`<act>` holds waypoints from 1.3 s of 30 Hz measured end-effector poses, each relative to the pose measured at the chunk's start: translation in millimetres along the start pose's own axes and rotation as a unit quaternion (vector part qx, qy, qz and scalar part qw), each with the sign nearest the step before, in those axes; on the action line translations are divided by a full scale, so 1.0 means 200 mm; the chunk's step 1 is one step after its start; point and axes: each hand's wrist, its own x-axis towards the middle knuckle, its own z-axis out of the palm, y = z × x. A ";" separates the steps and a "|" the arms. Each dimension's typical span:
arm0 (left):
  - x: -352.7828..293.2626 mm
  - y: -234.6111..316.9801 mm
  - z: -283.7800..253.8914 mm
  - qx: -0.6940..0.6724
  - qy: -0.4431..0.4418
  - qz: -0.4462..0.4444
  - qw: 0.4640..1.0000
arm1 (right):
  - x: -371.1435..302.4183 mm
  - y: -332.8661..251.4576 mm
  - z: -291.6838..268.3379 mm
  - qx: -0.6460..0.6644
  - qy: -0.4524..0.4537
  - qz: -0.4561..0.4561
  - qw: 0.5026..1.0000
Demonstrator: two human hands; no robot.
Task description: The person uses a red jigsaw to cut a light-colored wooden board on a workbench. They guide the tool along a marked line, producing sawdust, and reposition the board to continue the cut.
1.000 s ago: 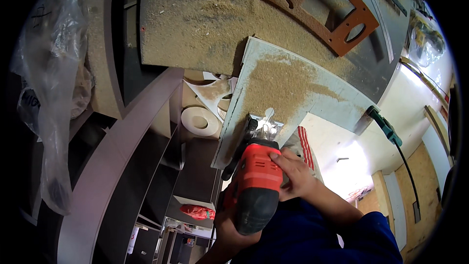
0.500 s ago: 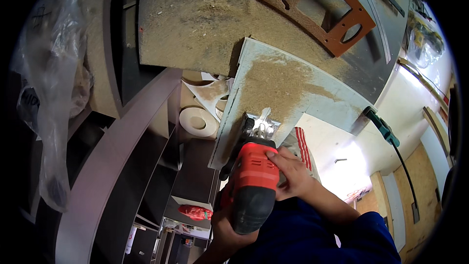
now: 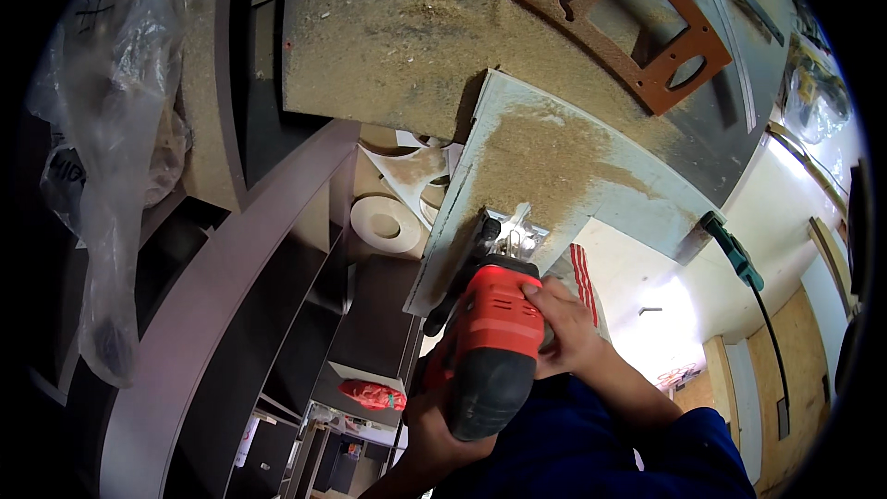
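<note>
A red and black jigsaw (image 3: 499, 314) rests with its metal base on a pale grey-blue board (image 3: 628, 199) strewn with sawdust. My left hand (image 3: 443, 439) wraps round the jigsaw's rear lower side, its fingers partly hidden by the black end. On the right side of the red body, my right hand (image 3: 565, 322) grips with its thumb on top. The blade is too small to make out under the front. A dark line runs along the board's left edge, to the left of the base.
Beyond the board lies a dusty worktop (image 3: 370, 46) with a brown cut-out template (image 3: 684, 65) on it. A green clamp (image 3: 730, 249) grips the board's right end. Below left are a white ring (image 3: 385, 224) and dark shelving (image 3: 240, 351). Plastic bags (image 3: 120, 111) hang at far left.
The whole view has shifted slightly, so the bench and board appear further right. Both hands keep their grip, and the jigsaw sits at nearly the same place on the board.
</note>
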 end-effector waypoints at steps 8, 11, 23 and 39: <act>-0.01 0.01 -0.01 -0.035 -0.014 -0.046 0.998 | 0.02 0.01 0.00 -0.001 0.011 -0.014 1.000; -0.01 0.00 -0.01 -0.050 -0.017 -0.069 0.996 | 0.01 0.01 -0.01 0.000 0.008 -0.012 1.000; 0.01 0.04 -0.01 -0.048 -0.021 -0.053 0.997 | 0.02 0.01 -0.03 -0.003 0.008 -0.009 1.000; 0.05 0.14 -0.03 -0.006 -0.018 0.010 1.000 | 0.06 0.00 -0.06 -0.008 -0.004 -0.017 1.000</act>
